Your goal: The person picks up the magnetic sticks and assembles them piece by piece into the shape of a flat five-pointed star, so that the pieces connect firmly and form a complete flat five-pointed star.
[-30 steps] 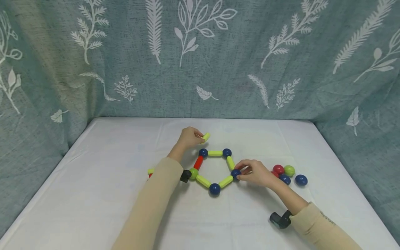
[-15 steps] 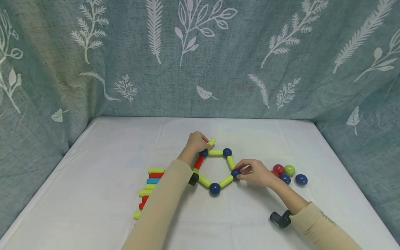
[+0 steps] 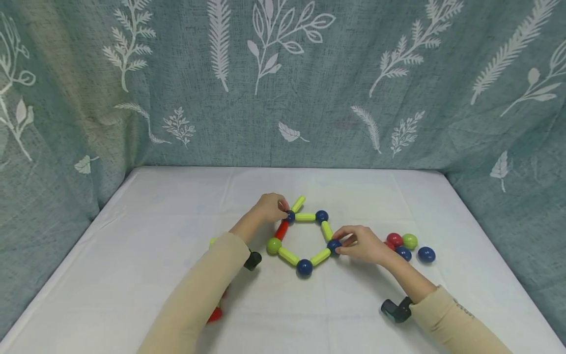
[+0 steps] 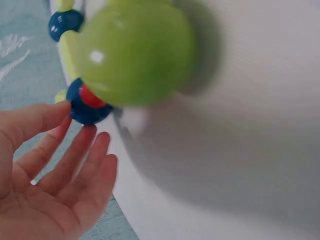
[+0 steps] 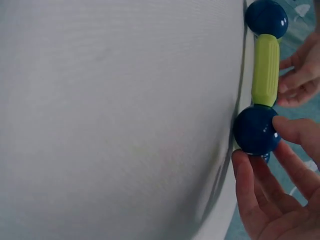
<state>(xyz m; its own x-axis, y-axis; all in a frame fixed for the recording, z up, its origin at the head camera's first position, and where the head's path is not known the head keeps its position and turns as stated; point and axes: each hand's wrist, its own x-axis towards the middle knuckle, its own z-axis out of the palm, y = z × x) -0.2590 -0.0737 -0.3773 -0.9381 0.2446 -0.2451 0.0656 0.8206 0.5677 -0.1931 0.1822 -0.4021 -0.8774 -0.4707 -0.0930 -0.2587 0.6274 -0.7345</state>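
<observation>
A ring of sticks and balls lies on the white tabletop, made of several yellow-green sticks (image 3: 305, 217), one red stick (image 3: 281, 230), blue balls and one green ball (image 3: 273, 246). My left hand (image 3: 268, 208) pinches the far-left blue ball (image 3: 290, 217) between thumb and fingers. From that ball another yellow-green stick (image 3: 298, 203) points outward, away from the ring. At the ring's right corner, my right hand (image 3: 361, 244) holds a blue ball (image 5: 256, 130) by thumb and fingertips. In the left wrist view the green ball (image 4: 137, 52) looms close and covers part of the ring.
Loose balls, among them a red one (image 3: 395, 239), a green one (image 3: 410, 241) and a blue one (image 3: 426, 254), lie right of my right hand. Loose sticks, with one red end (image 3: 215, 314) showing, are mostly hidden beneath my left forearm. A leaf-patterned curtain (image 3: 283, 88) hangs behind the table.
My left hand has brought the yellow-green stick down to the far-left blue ball, let it go, and now grips the ball. The stick stays attached. My right hand has stayed in place.
</observation>
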